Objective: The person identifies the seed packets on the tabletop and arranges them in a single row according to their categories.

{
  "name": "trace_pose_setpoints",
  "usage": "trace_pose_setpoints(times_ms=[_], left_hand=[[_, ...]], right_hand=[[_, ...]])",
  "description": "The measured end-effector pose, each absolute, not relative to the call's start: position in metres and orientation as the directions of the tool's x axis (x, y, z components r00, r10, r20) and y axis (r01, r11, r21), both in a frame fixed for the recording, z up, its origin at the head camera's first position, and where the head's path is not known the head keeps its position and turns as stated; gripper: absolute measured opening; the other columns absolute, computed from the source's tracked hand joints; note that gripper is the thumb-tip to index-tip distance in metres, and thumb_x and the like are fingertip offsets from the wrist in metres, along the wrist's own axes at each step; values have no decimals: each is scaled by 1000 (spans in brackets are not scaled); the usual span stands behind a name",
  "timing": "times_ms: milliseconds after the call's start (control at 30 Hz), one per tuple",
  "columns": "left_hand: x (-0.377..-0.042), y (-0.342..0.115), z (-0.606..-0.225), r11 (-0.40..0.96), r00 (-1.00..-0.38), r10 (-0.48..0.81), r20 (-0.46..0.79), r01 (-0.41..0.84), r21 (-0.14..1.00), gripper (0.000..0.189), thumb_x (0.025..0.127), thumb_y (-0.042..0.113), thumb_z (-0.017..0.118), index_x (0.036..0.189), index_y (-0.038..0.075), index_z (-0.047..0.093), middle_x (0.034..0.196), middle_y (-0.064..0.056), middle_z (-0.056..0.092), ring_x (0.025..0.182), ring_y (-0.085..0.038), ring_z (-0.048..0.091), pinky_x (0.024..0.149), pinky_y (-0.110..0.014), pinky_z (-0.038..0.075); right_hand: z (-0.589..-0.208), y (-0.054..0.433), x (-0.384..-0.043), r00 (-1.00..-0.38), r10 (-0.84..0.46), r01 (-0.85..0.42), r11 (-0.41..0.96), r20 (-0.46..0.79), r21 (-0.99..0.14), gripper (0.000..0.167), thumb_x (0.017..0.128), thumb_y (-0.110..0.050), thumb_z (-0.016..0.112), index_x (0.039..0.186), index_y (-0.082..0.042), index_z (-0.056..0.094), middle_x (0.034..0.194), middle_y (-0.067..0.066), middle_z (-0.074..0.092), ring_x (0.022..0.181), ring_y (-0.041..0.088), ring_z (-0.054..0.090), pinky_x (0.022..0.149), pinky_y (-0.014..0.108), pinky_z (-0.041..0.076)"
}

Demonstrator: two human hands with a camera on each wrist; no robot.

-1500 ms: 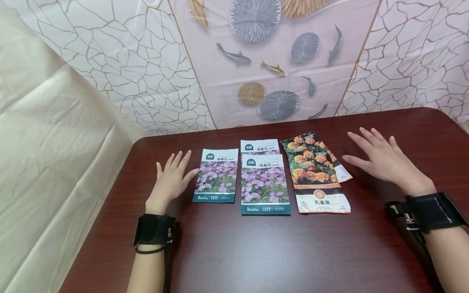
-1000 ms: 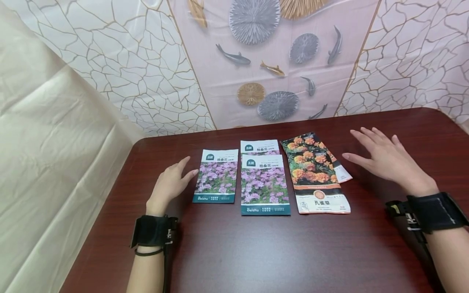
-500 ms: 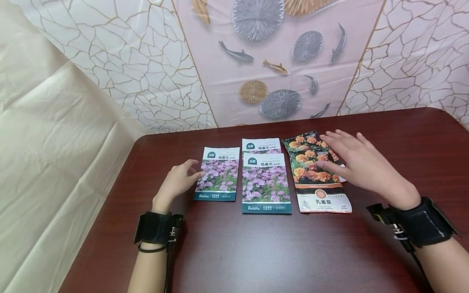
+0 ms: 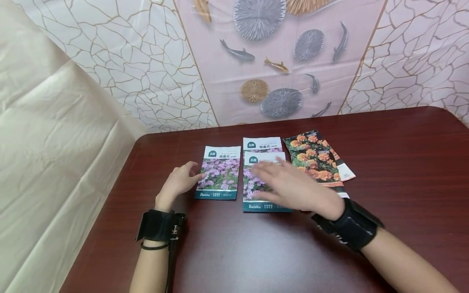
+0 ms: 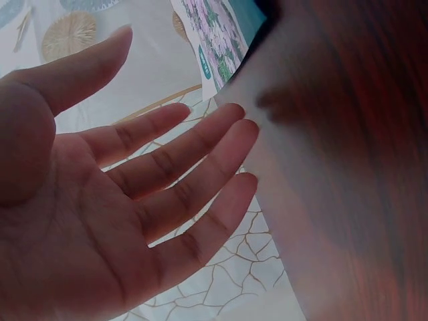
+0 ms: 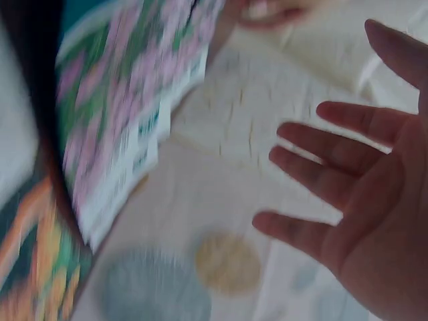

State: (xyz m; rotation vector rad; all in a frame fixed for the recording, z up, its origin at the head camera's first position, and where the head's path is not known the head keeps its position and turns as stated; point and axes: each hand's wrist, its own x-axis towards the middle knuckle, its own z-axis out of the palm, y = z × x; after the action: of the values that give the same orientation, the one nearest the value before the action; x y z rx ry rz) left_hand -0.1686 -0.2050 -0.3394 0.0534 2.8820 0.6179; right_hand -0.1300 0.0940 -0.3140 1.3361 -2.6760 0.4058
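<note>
My left hand [image 4: 180,181] is beside the left edge of a seed packet [image 4: 220,175] with purple flowers; its thumb and fingertips are right at that edge. In the left wrist view the fingers are loosely bent, with nothing between them. My right hand [image 4: 296,185], blurred, hovers over the middle purple-flower packet [image 4: 250,181] and covers part of it. Its fingers are spread and hold nothing in the right wrist view. A second purple-flower packet [image 4: 271,142] lies partly under that one. Orange marigold packets [image 4: 311,154] overlap to the right, their lower part hidden by the right hand.
All the packets lie flat on a dark red wooden table [image 4: 220,252]. Behind it hangs a patterned cloth [image 4: 256,73], and a cream cloth [image 4: 66,162] drapes along the left side. Both wrists wear black straps, with a cable along the left forearm.
My right hand has swept left from beyond the marigold packets to over the middle purple packet. My left hand's fingers have bent and shifted slightly toward the left packet. The packets lie as before.
</note>
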Motion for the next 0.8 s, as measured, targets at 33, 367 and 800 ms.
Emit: trace_pose_setpoints(times_ms=[33, 367, 800], left_hand=[[-169, -205, -340, 912, -980, 73, -183, -9, 410, 54, 88, 34, 60, 128, 0, 46, 98, -17, 61, 82, -26, 57, 72, -40, 47], [-171, -204, -342, 894, -982, 49, -184, -39, 445, 52, 89, 33, 59, 126, -2, 48, 102, -19, 61, 86, -28, 57, 75, -42, 47], [-172, -204, -343, 889, -974, 18, -226, -88, 450, 52, 89, 35, 58, 123, -3, 49, 106, -19, 59, 92, -30, 56, 79, -44, 46]], right_hand=[[-317, 86, -129, -583, -785, -812, 552, 210, -191, 60, 88, -43, 56, 132, -3, 47, 131, 16, 49, 123, 29, 42, 103, 53, 23], [-330, 42, -124, -512, -857, -813, 504, -53, -290, 59, 90, -43, 53, 135, -5, 44, 134, 12, 46, 127, 23, 38, 105, 47, 21], [-341, 37, -124, -501, -853, -794, 520, -145, -317, 59, 89, -41, 56, 134, -5, 45, 132, 12, 48, 124, 24, 41, 105, 48, 21]])
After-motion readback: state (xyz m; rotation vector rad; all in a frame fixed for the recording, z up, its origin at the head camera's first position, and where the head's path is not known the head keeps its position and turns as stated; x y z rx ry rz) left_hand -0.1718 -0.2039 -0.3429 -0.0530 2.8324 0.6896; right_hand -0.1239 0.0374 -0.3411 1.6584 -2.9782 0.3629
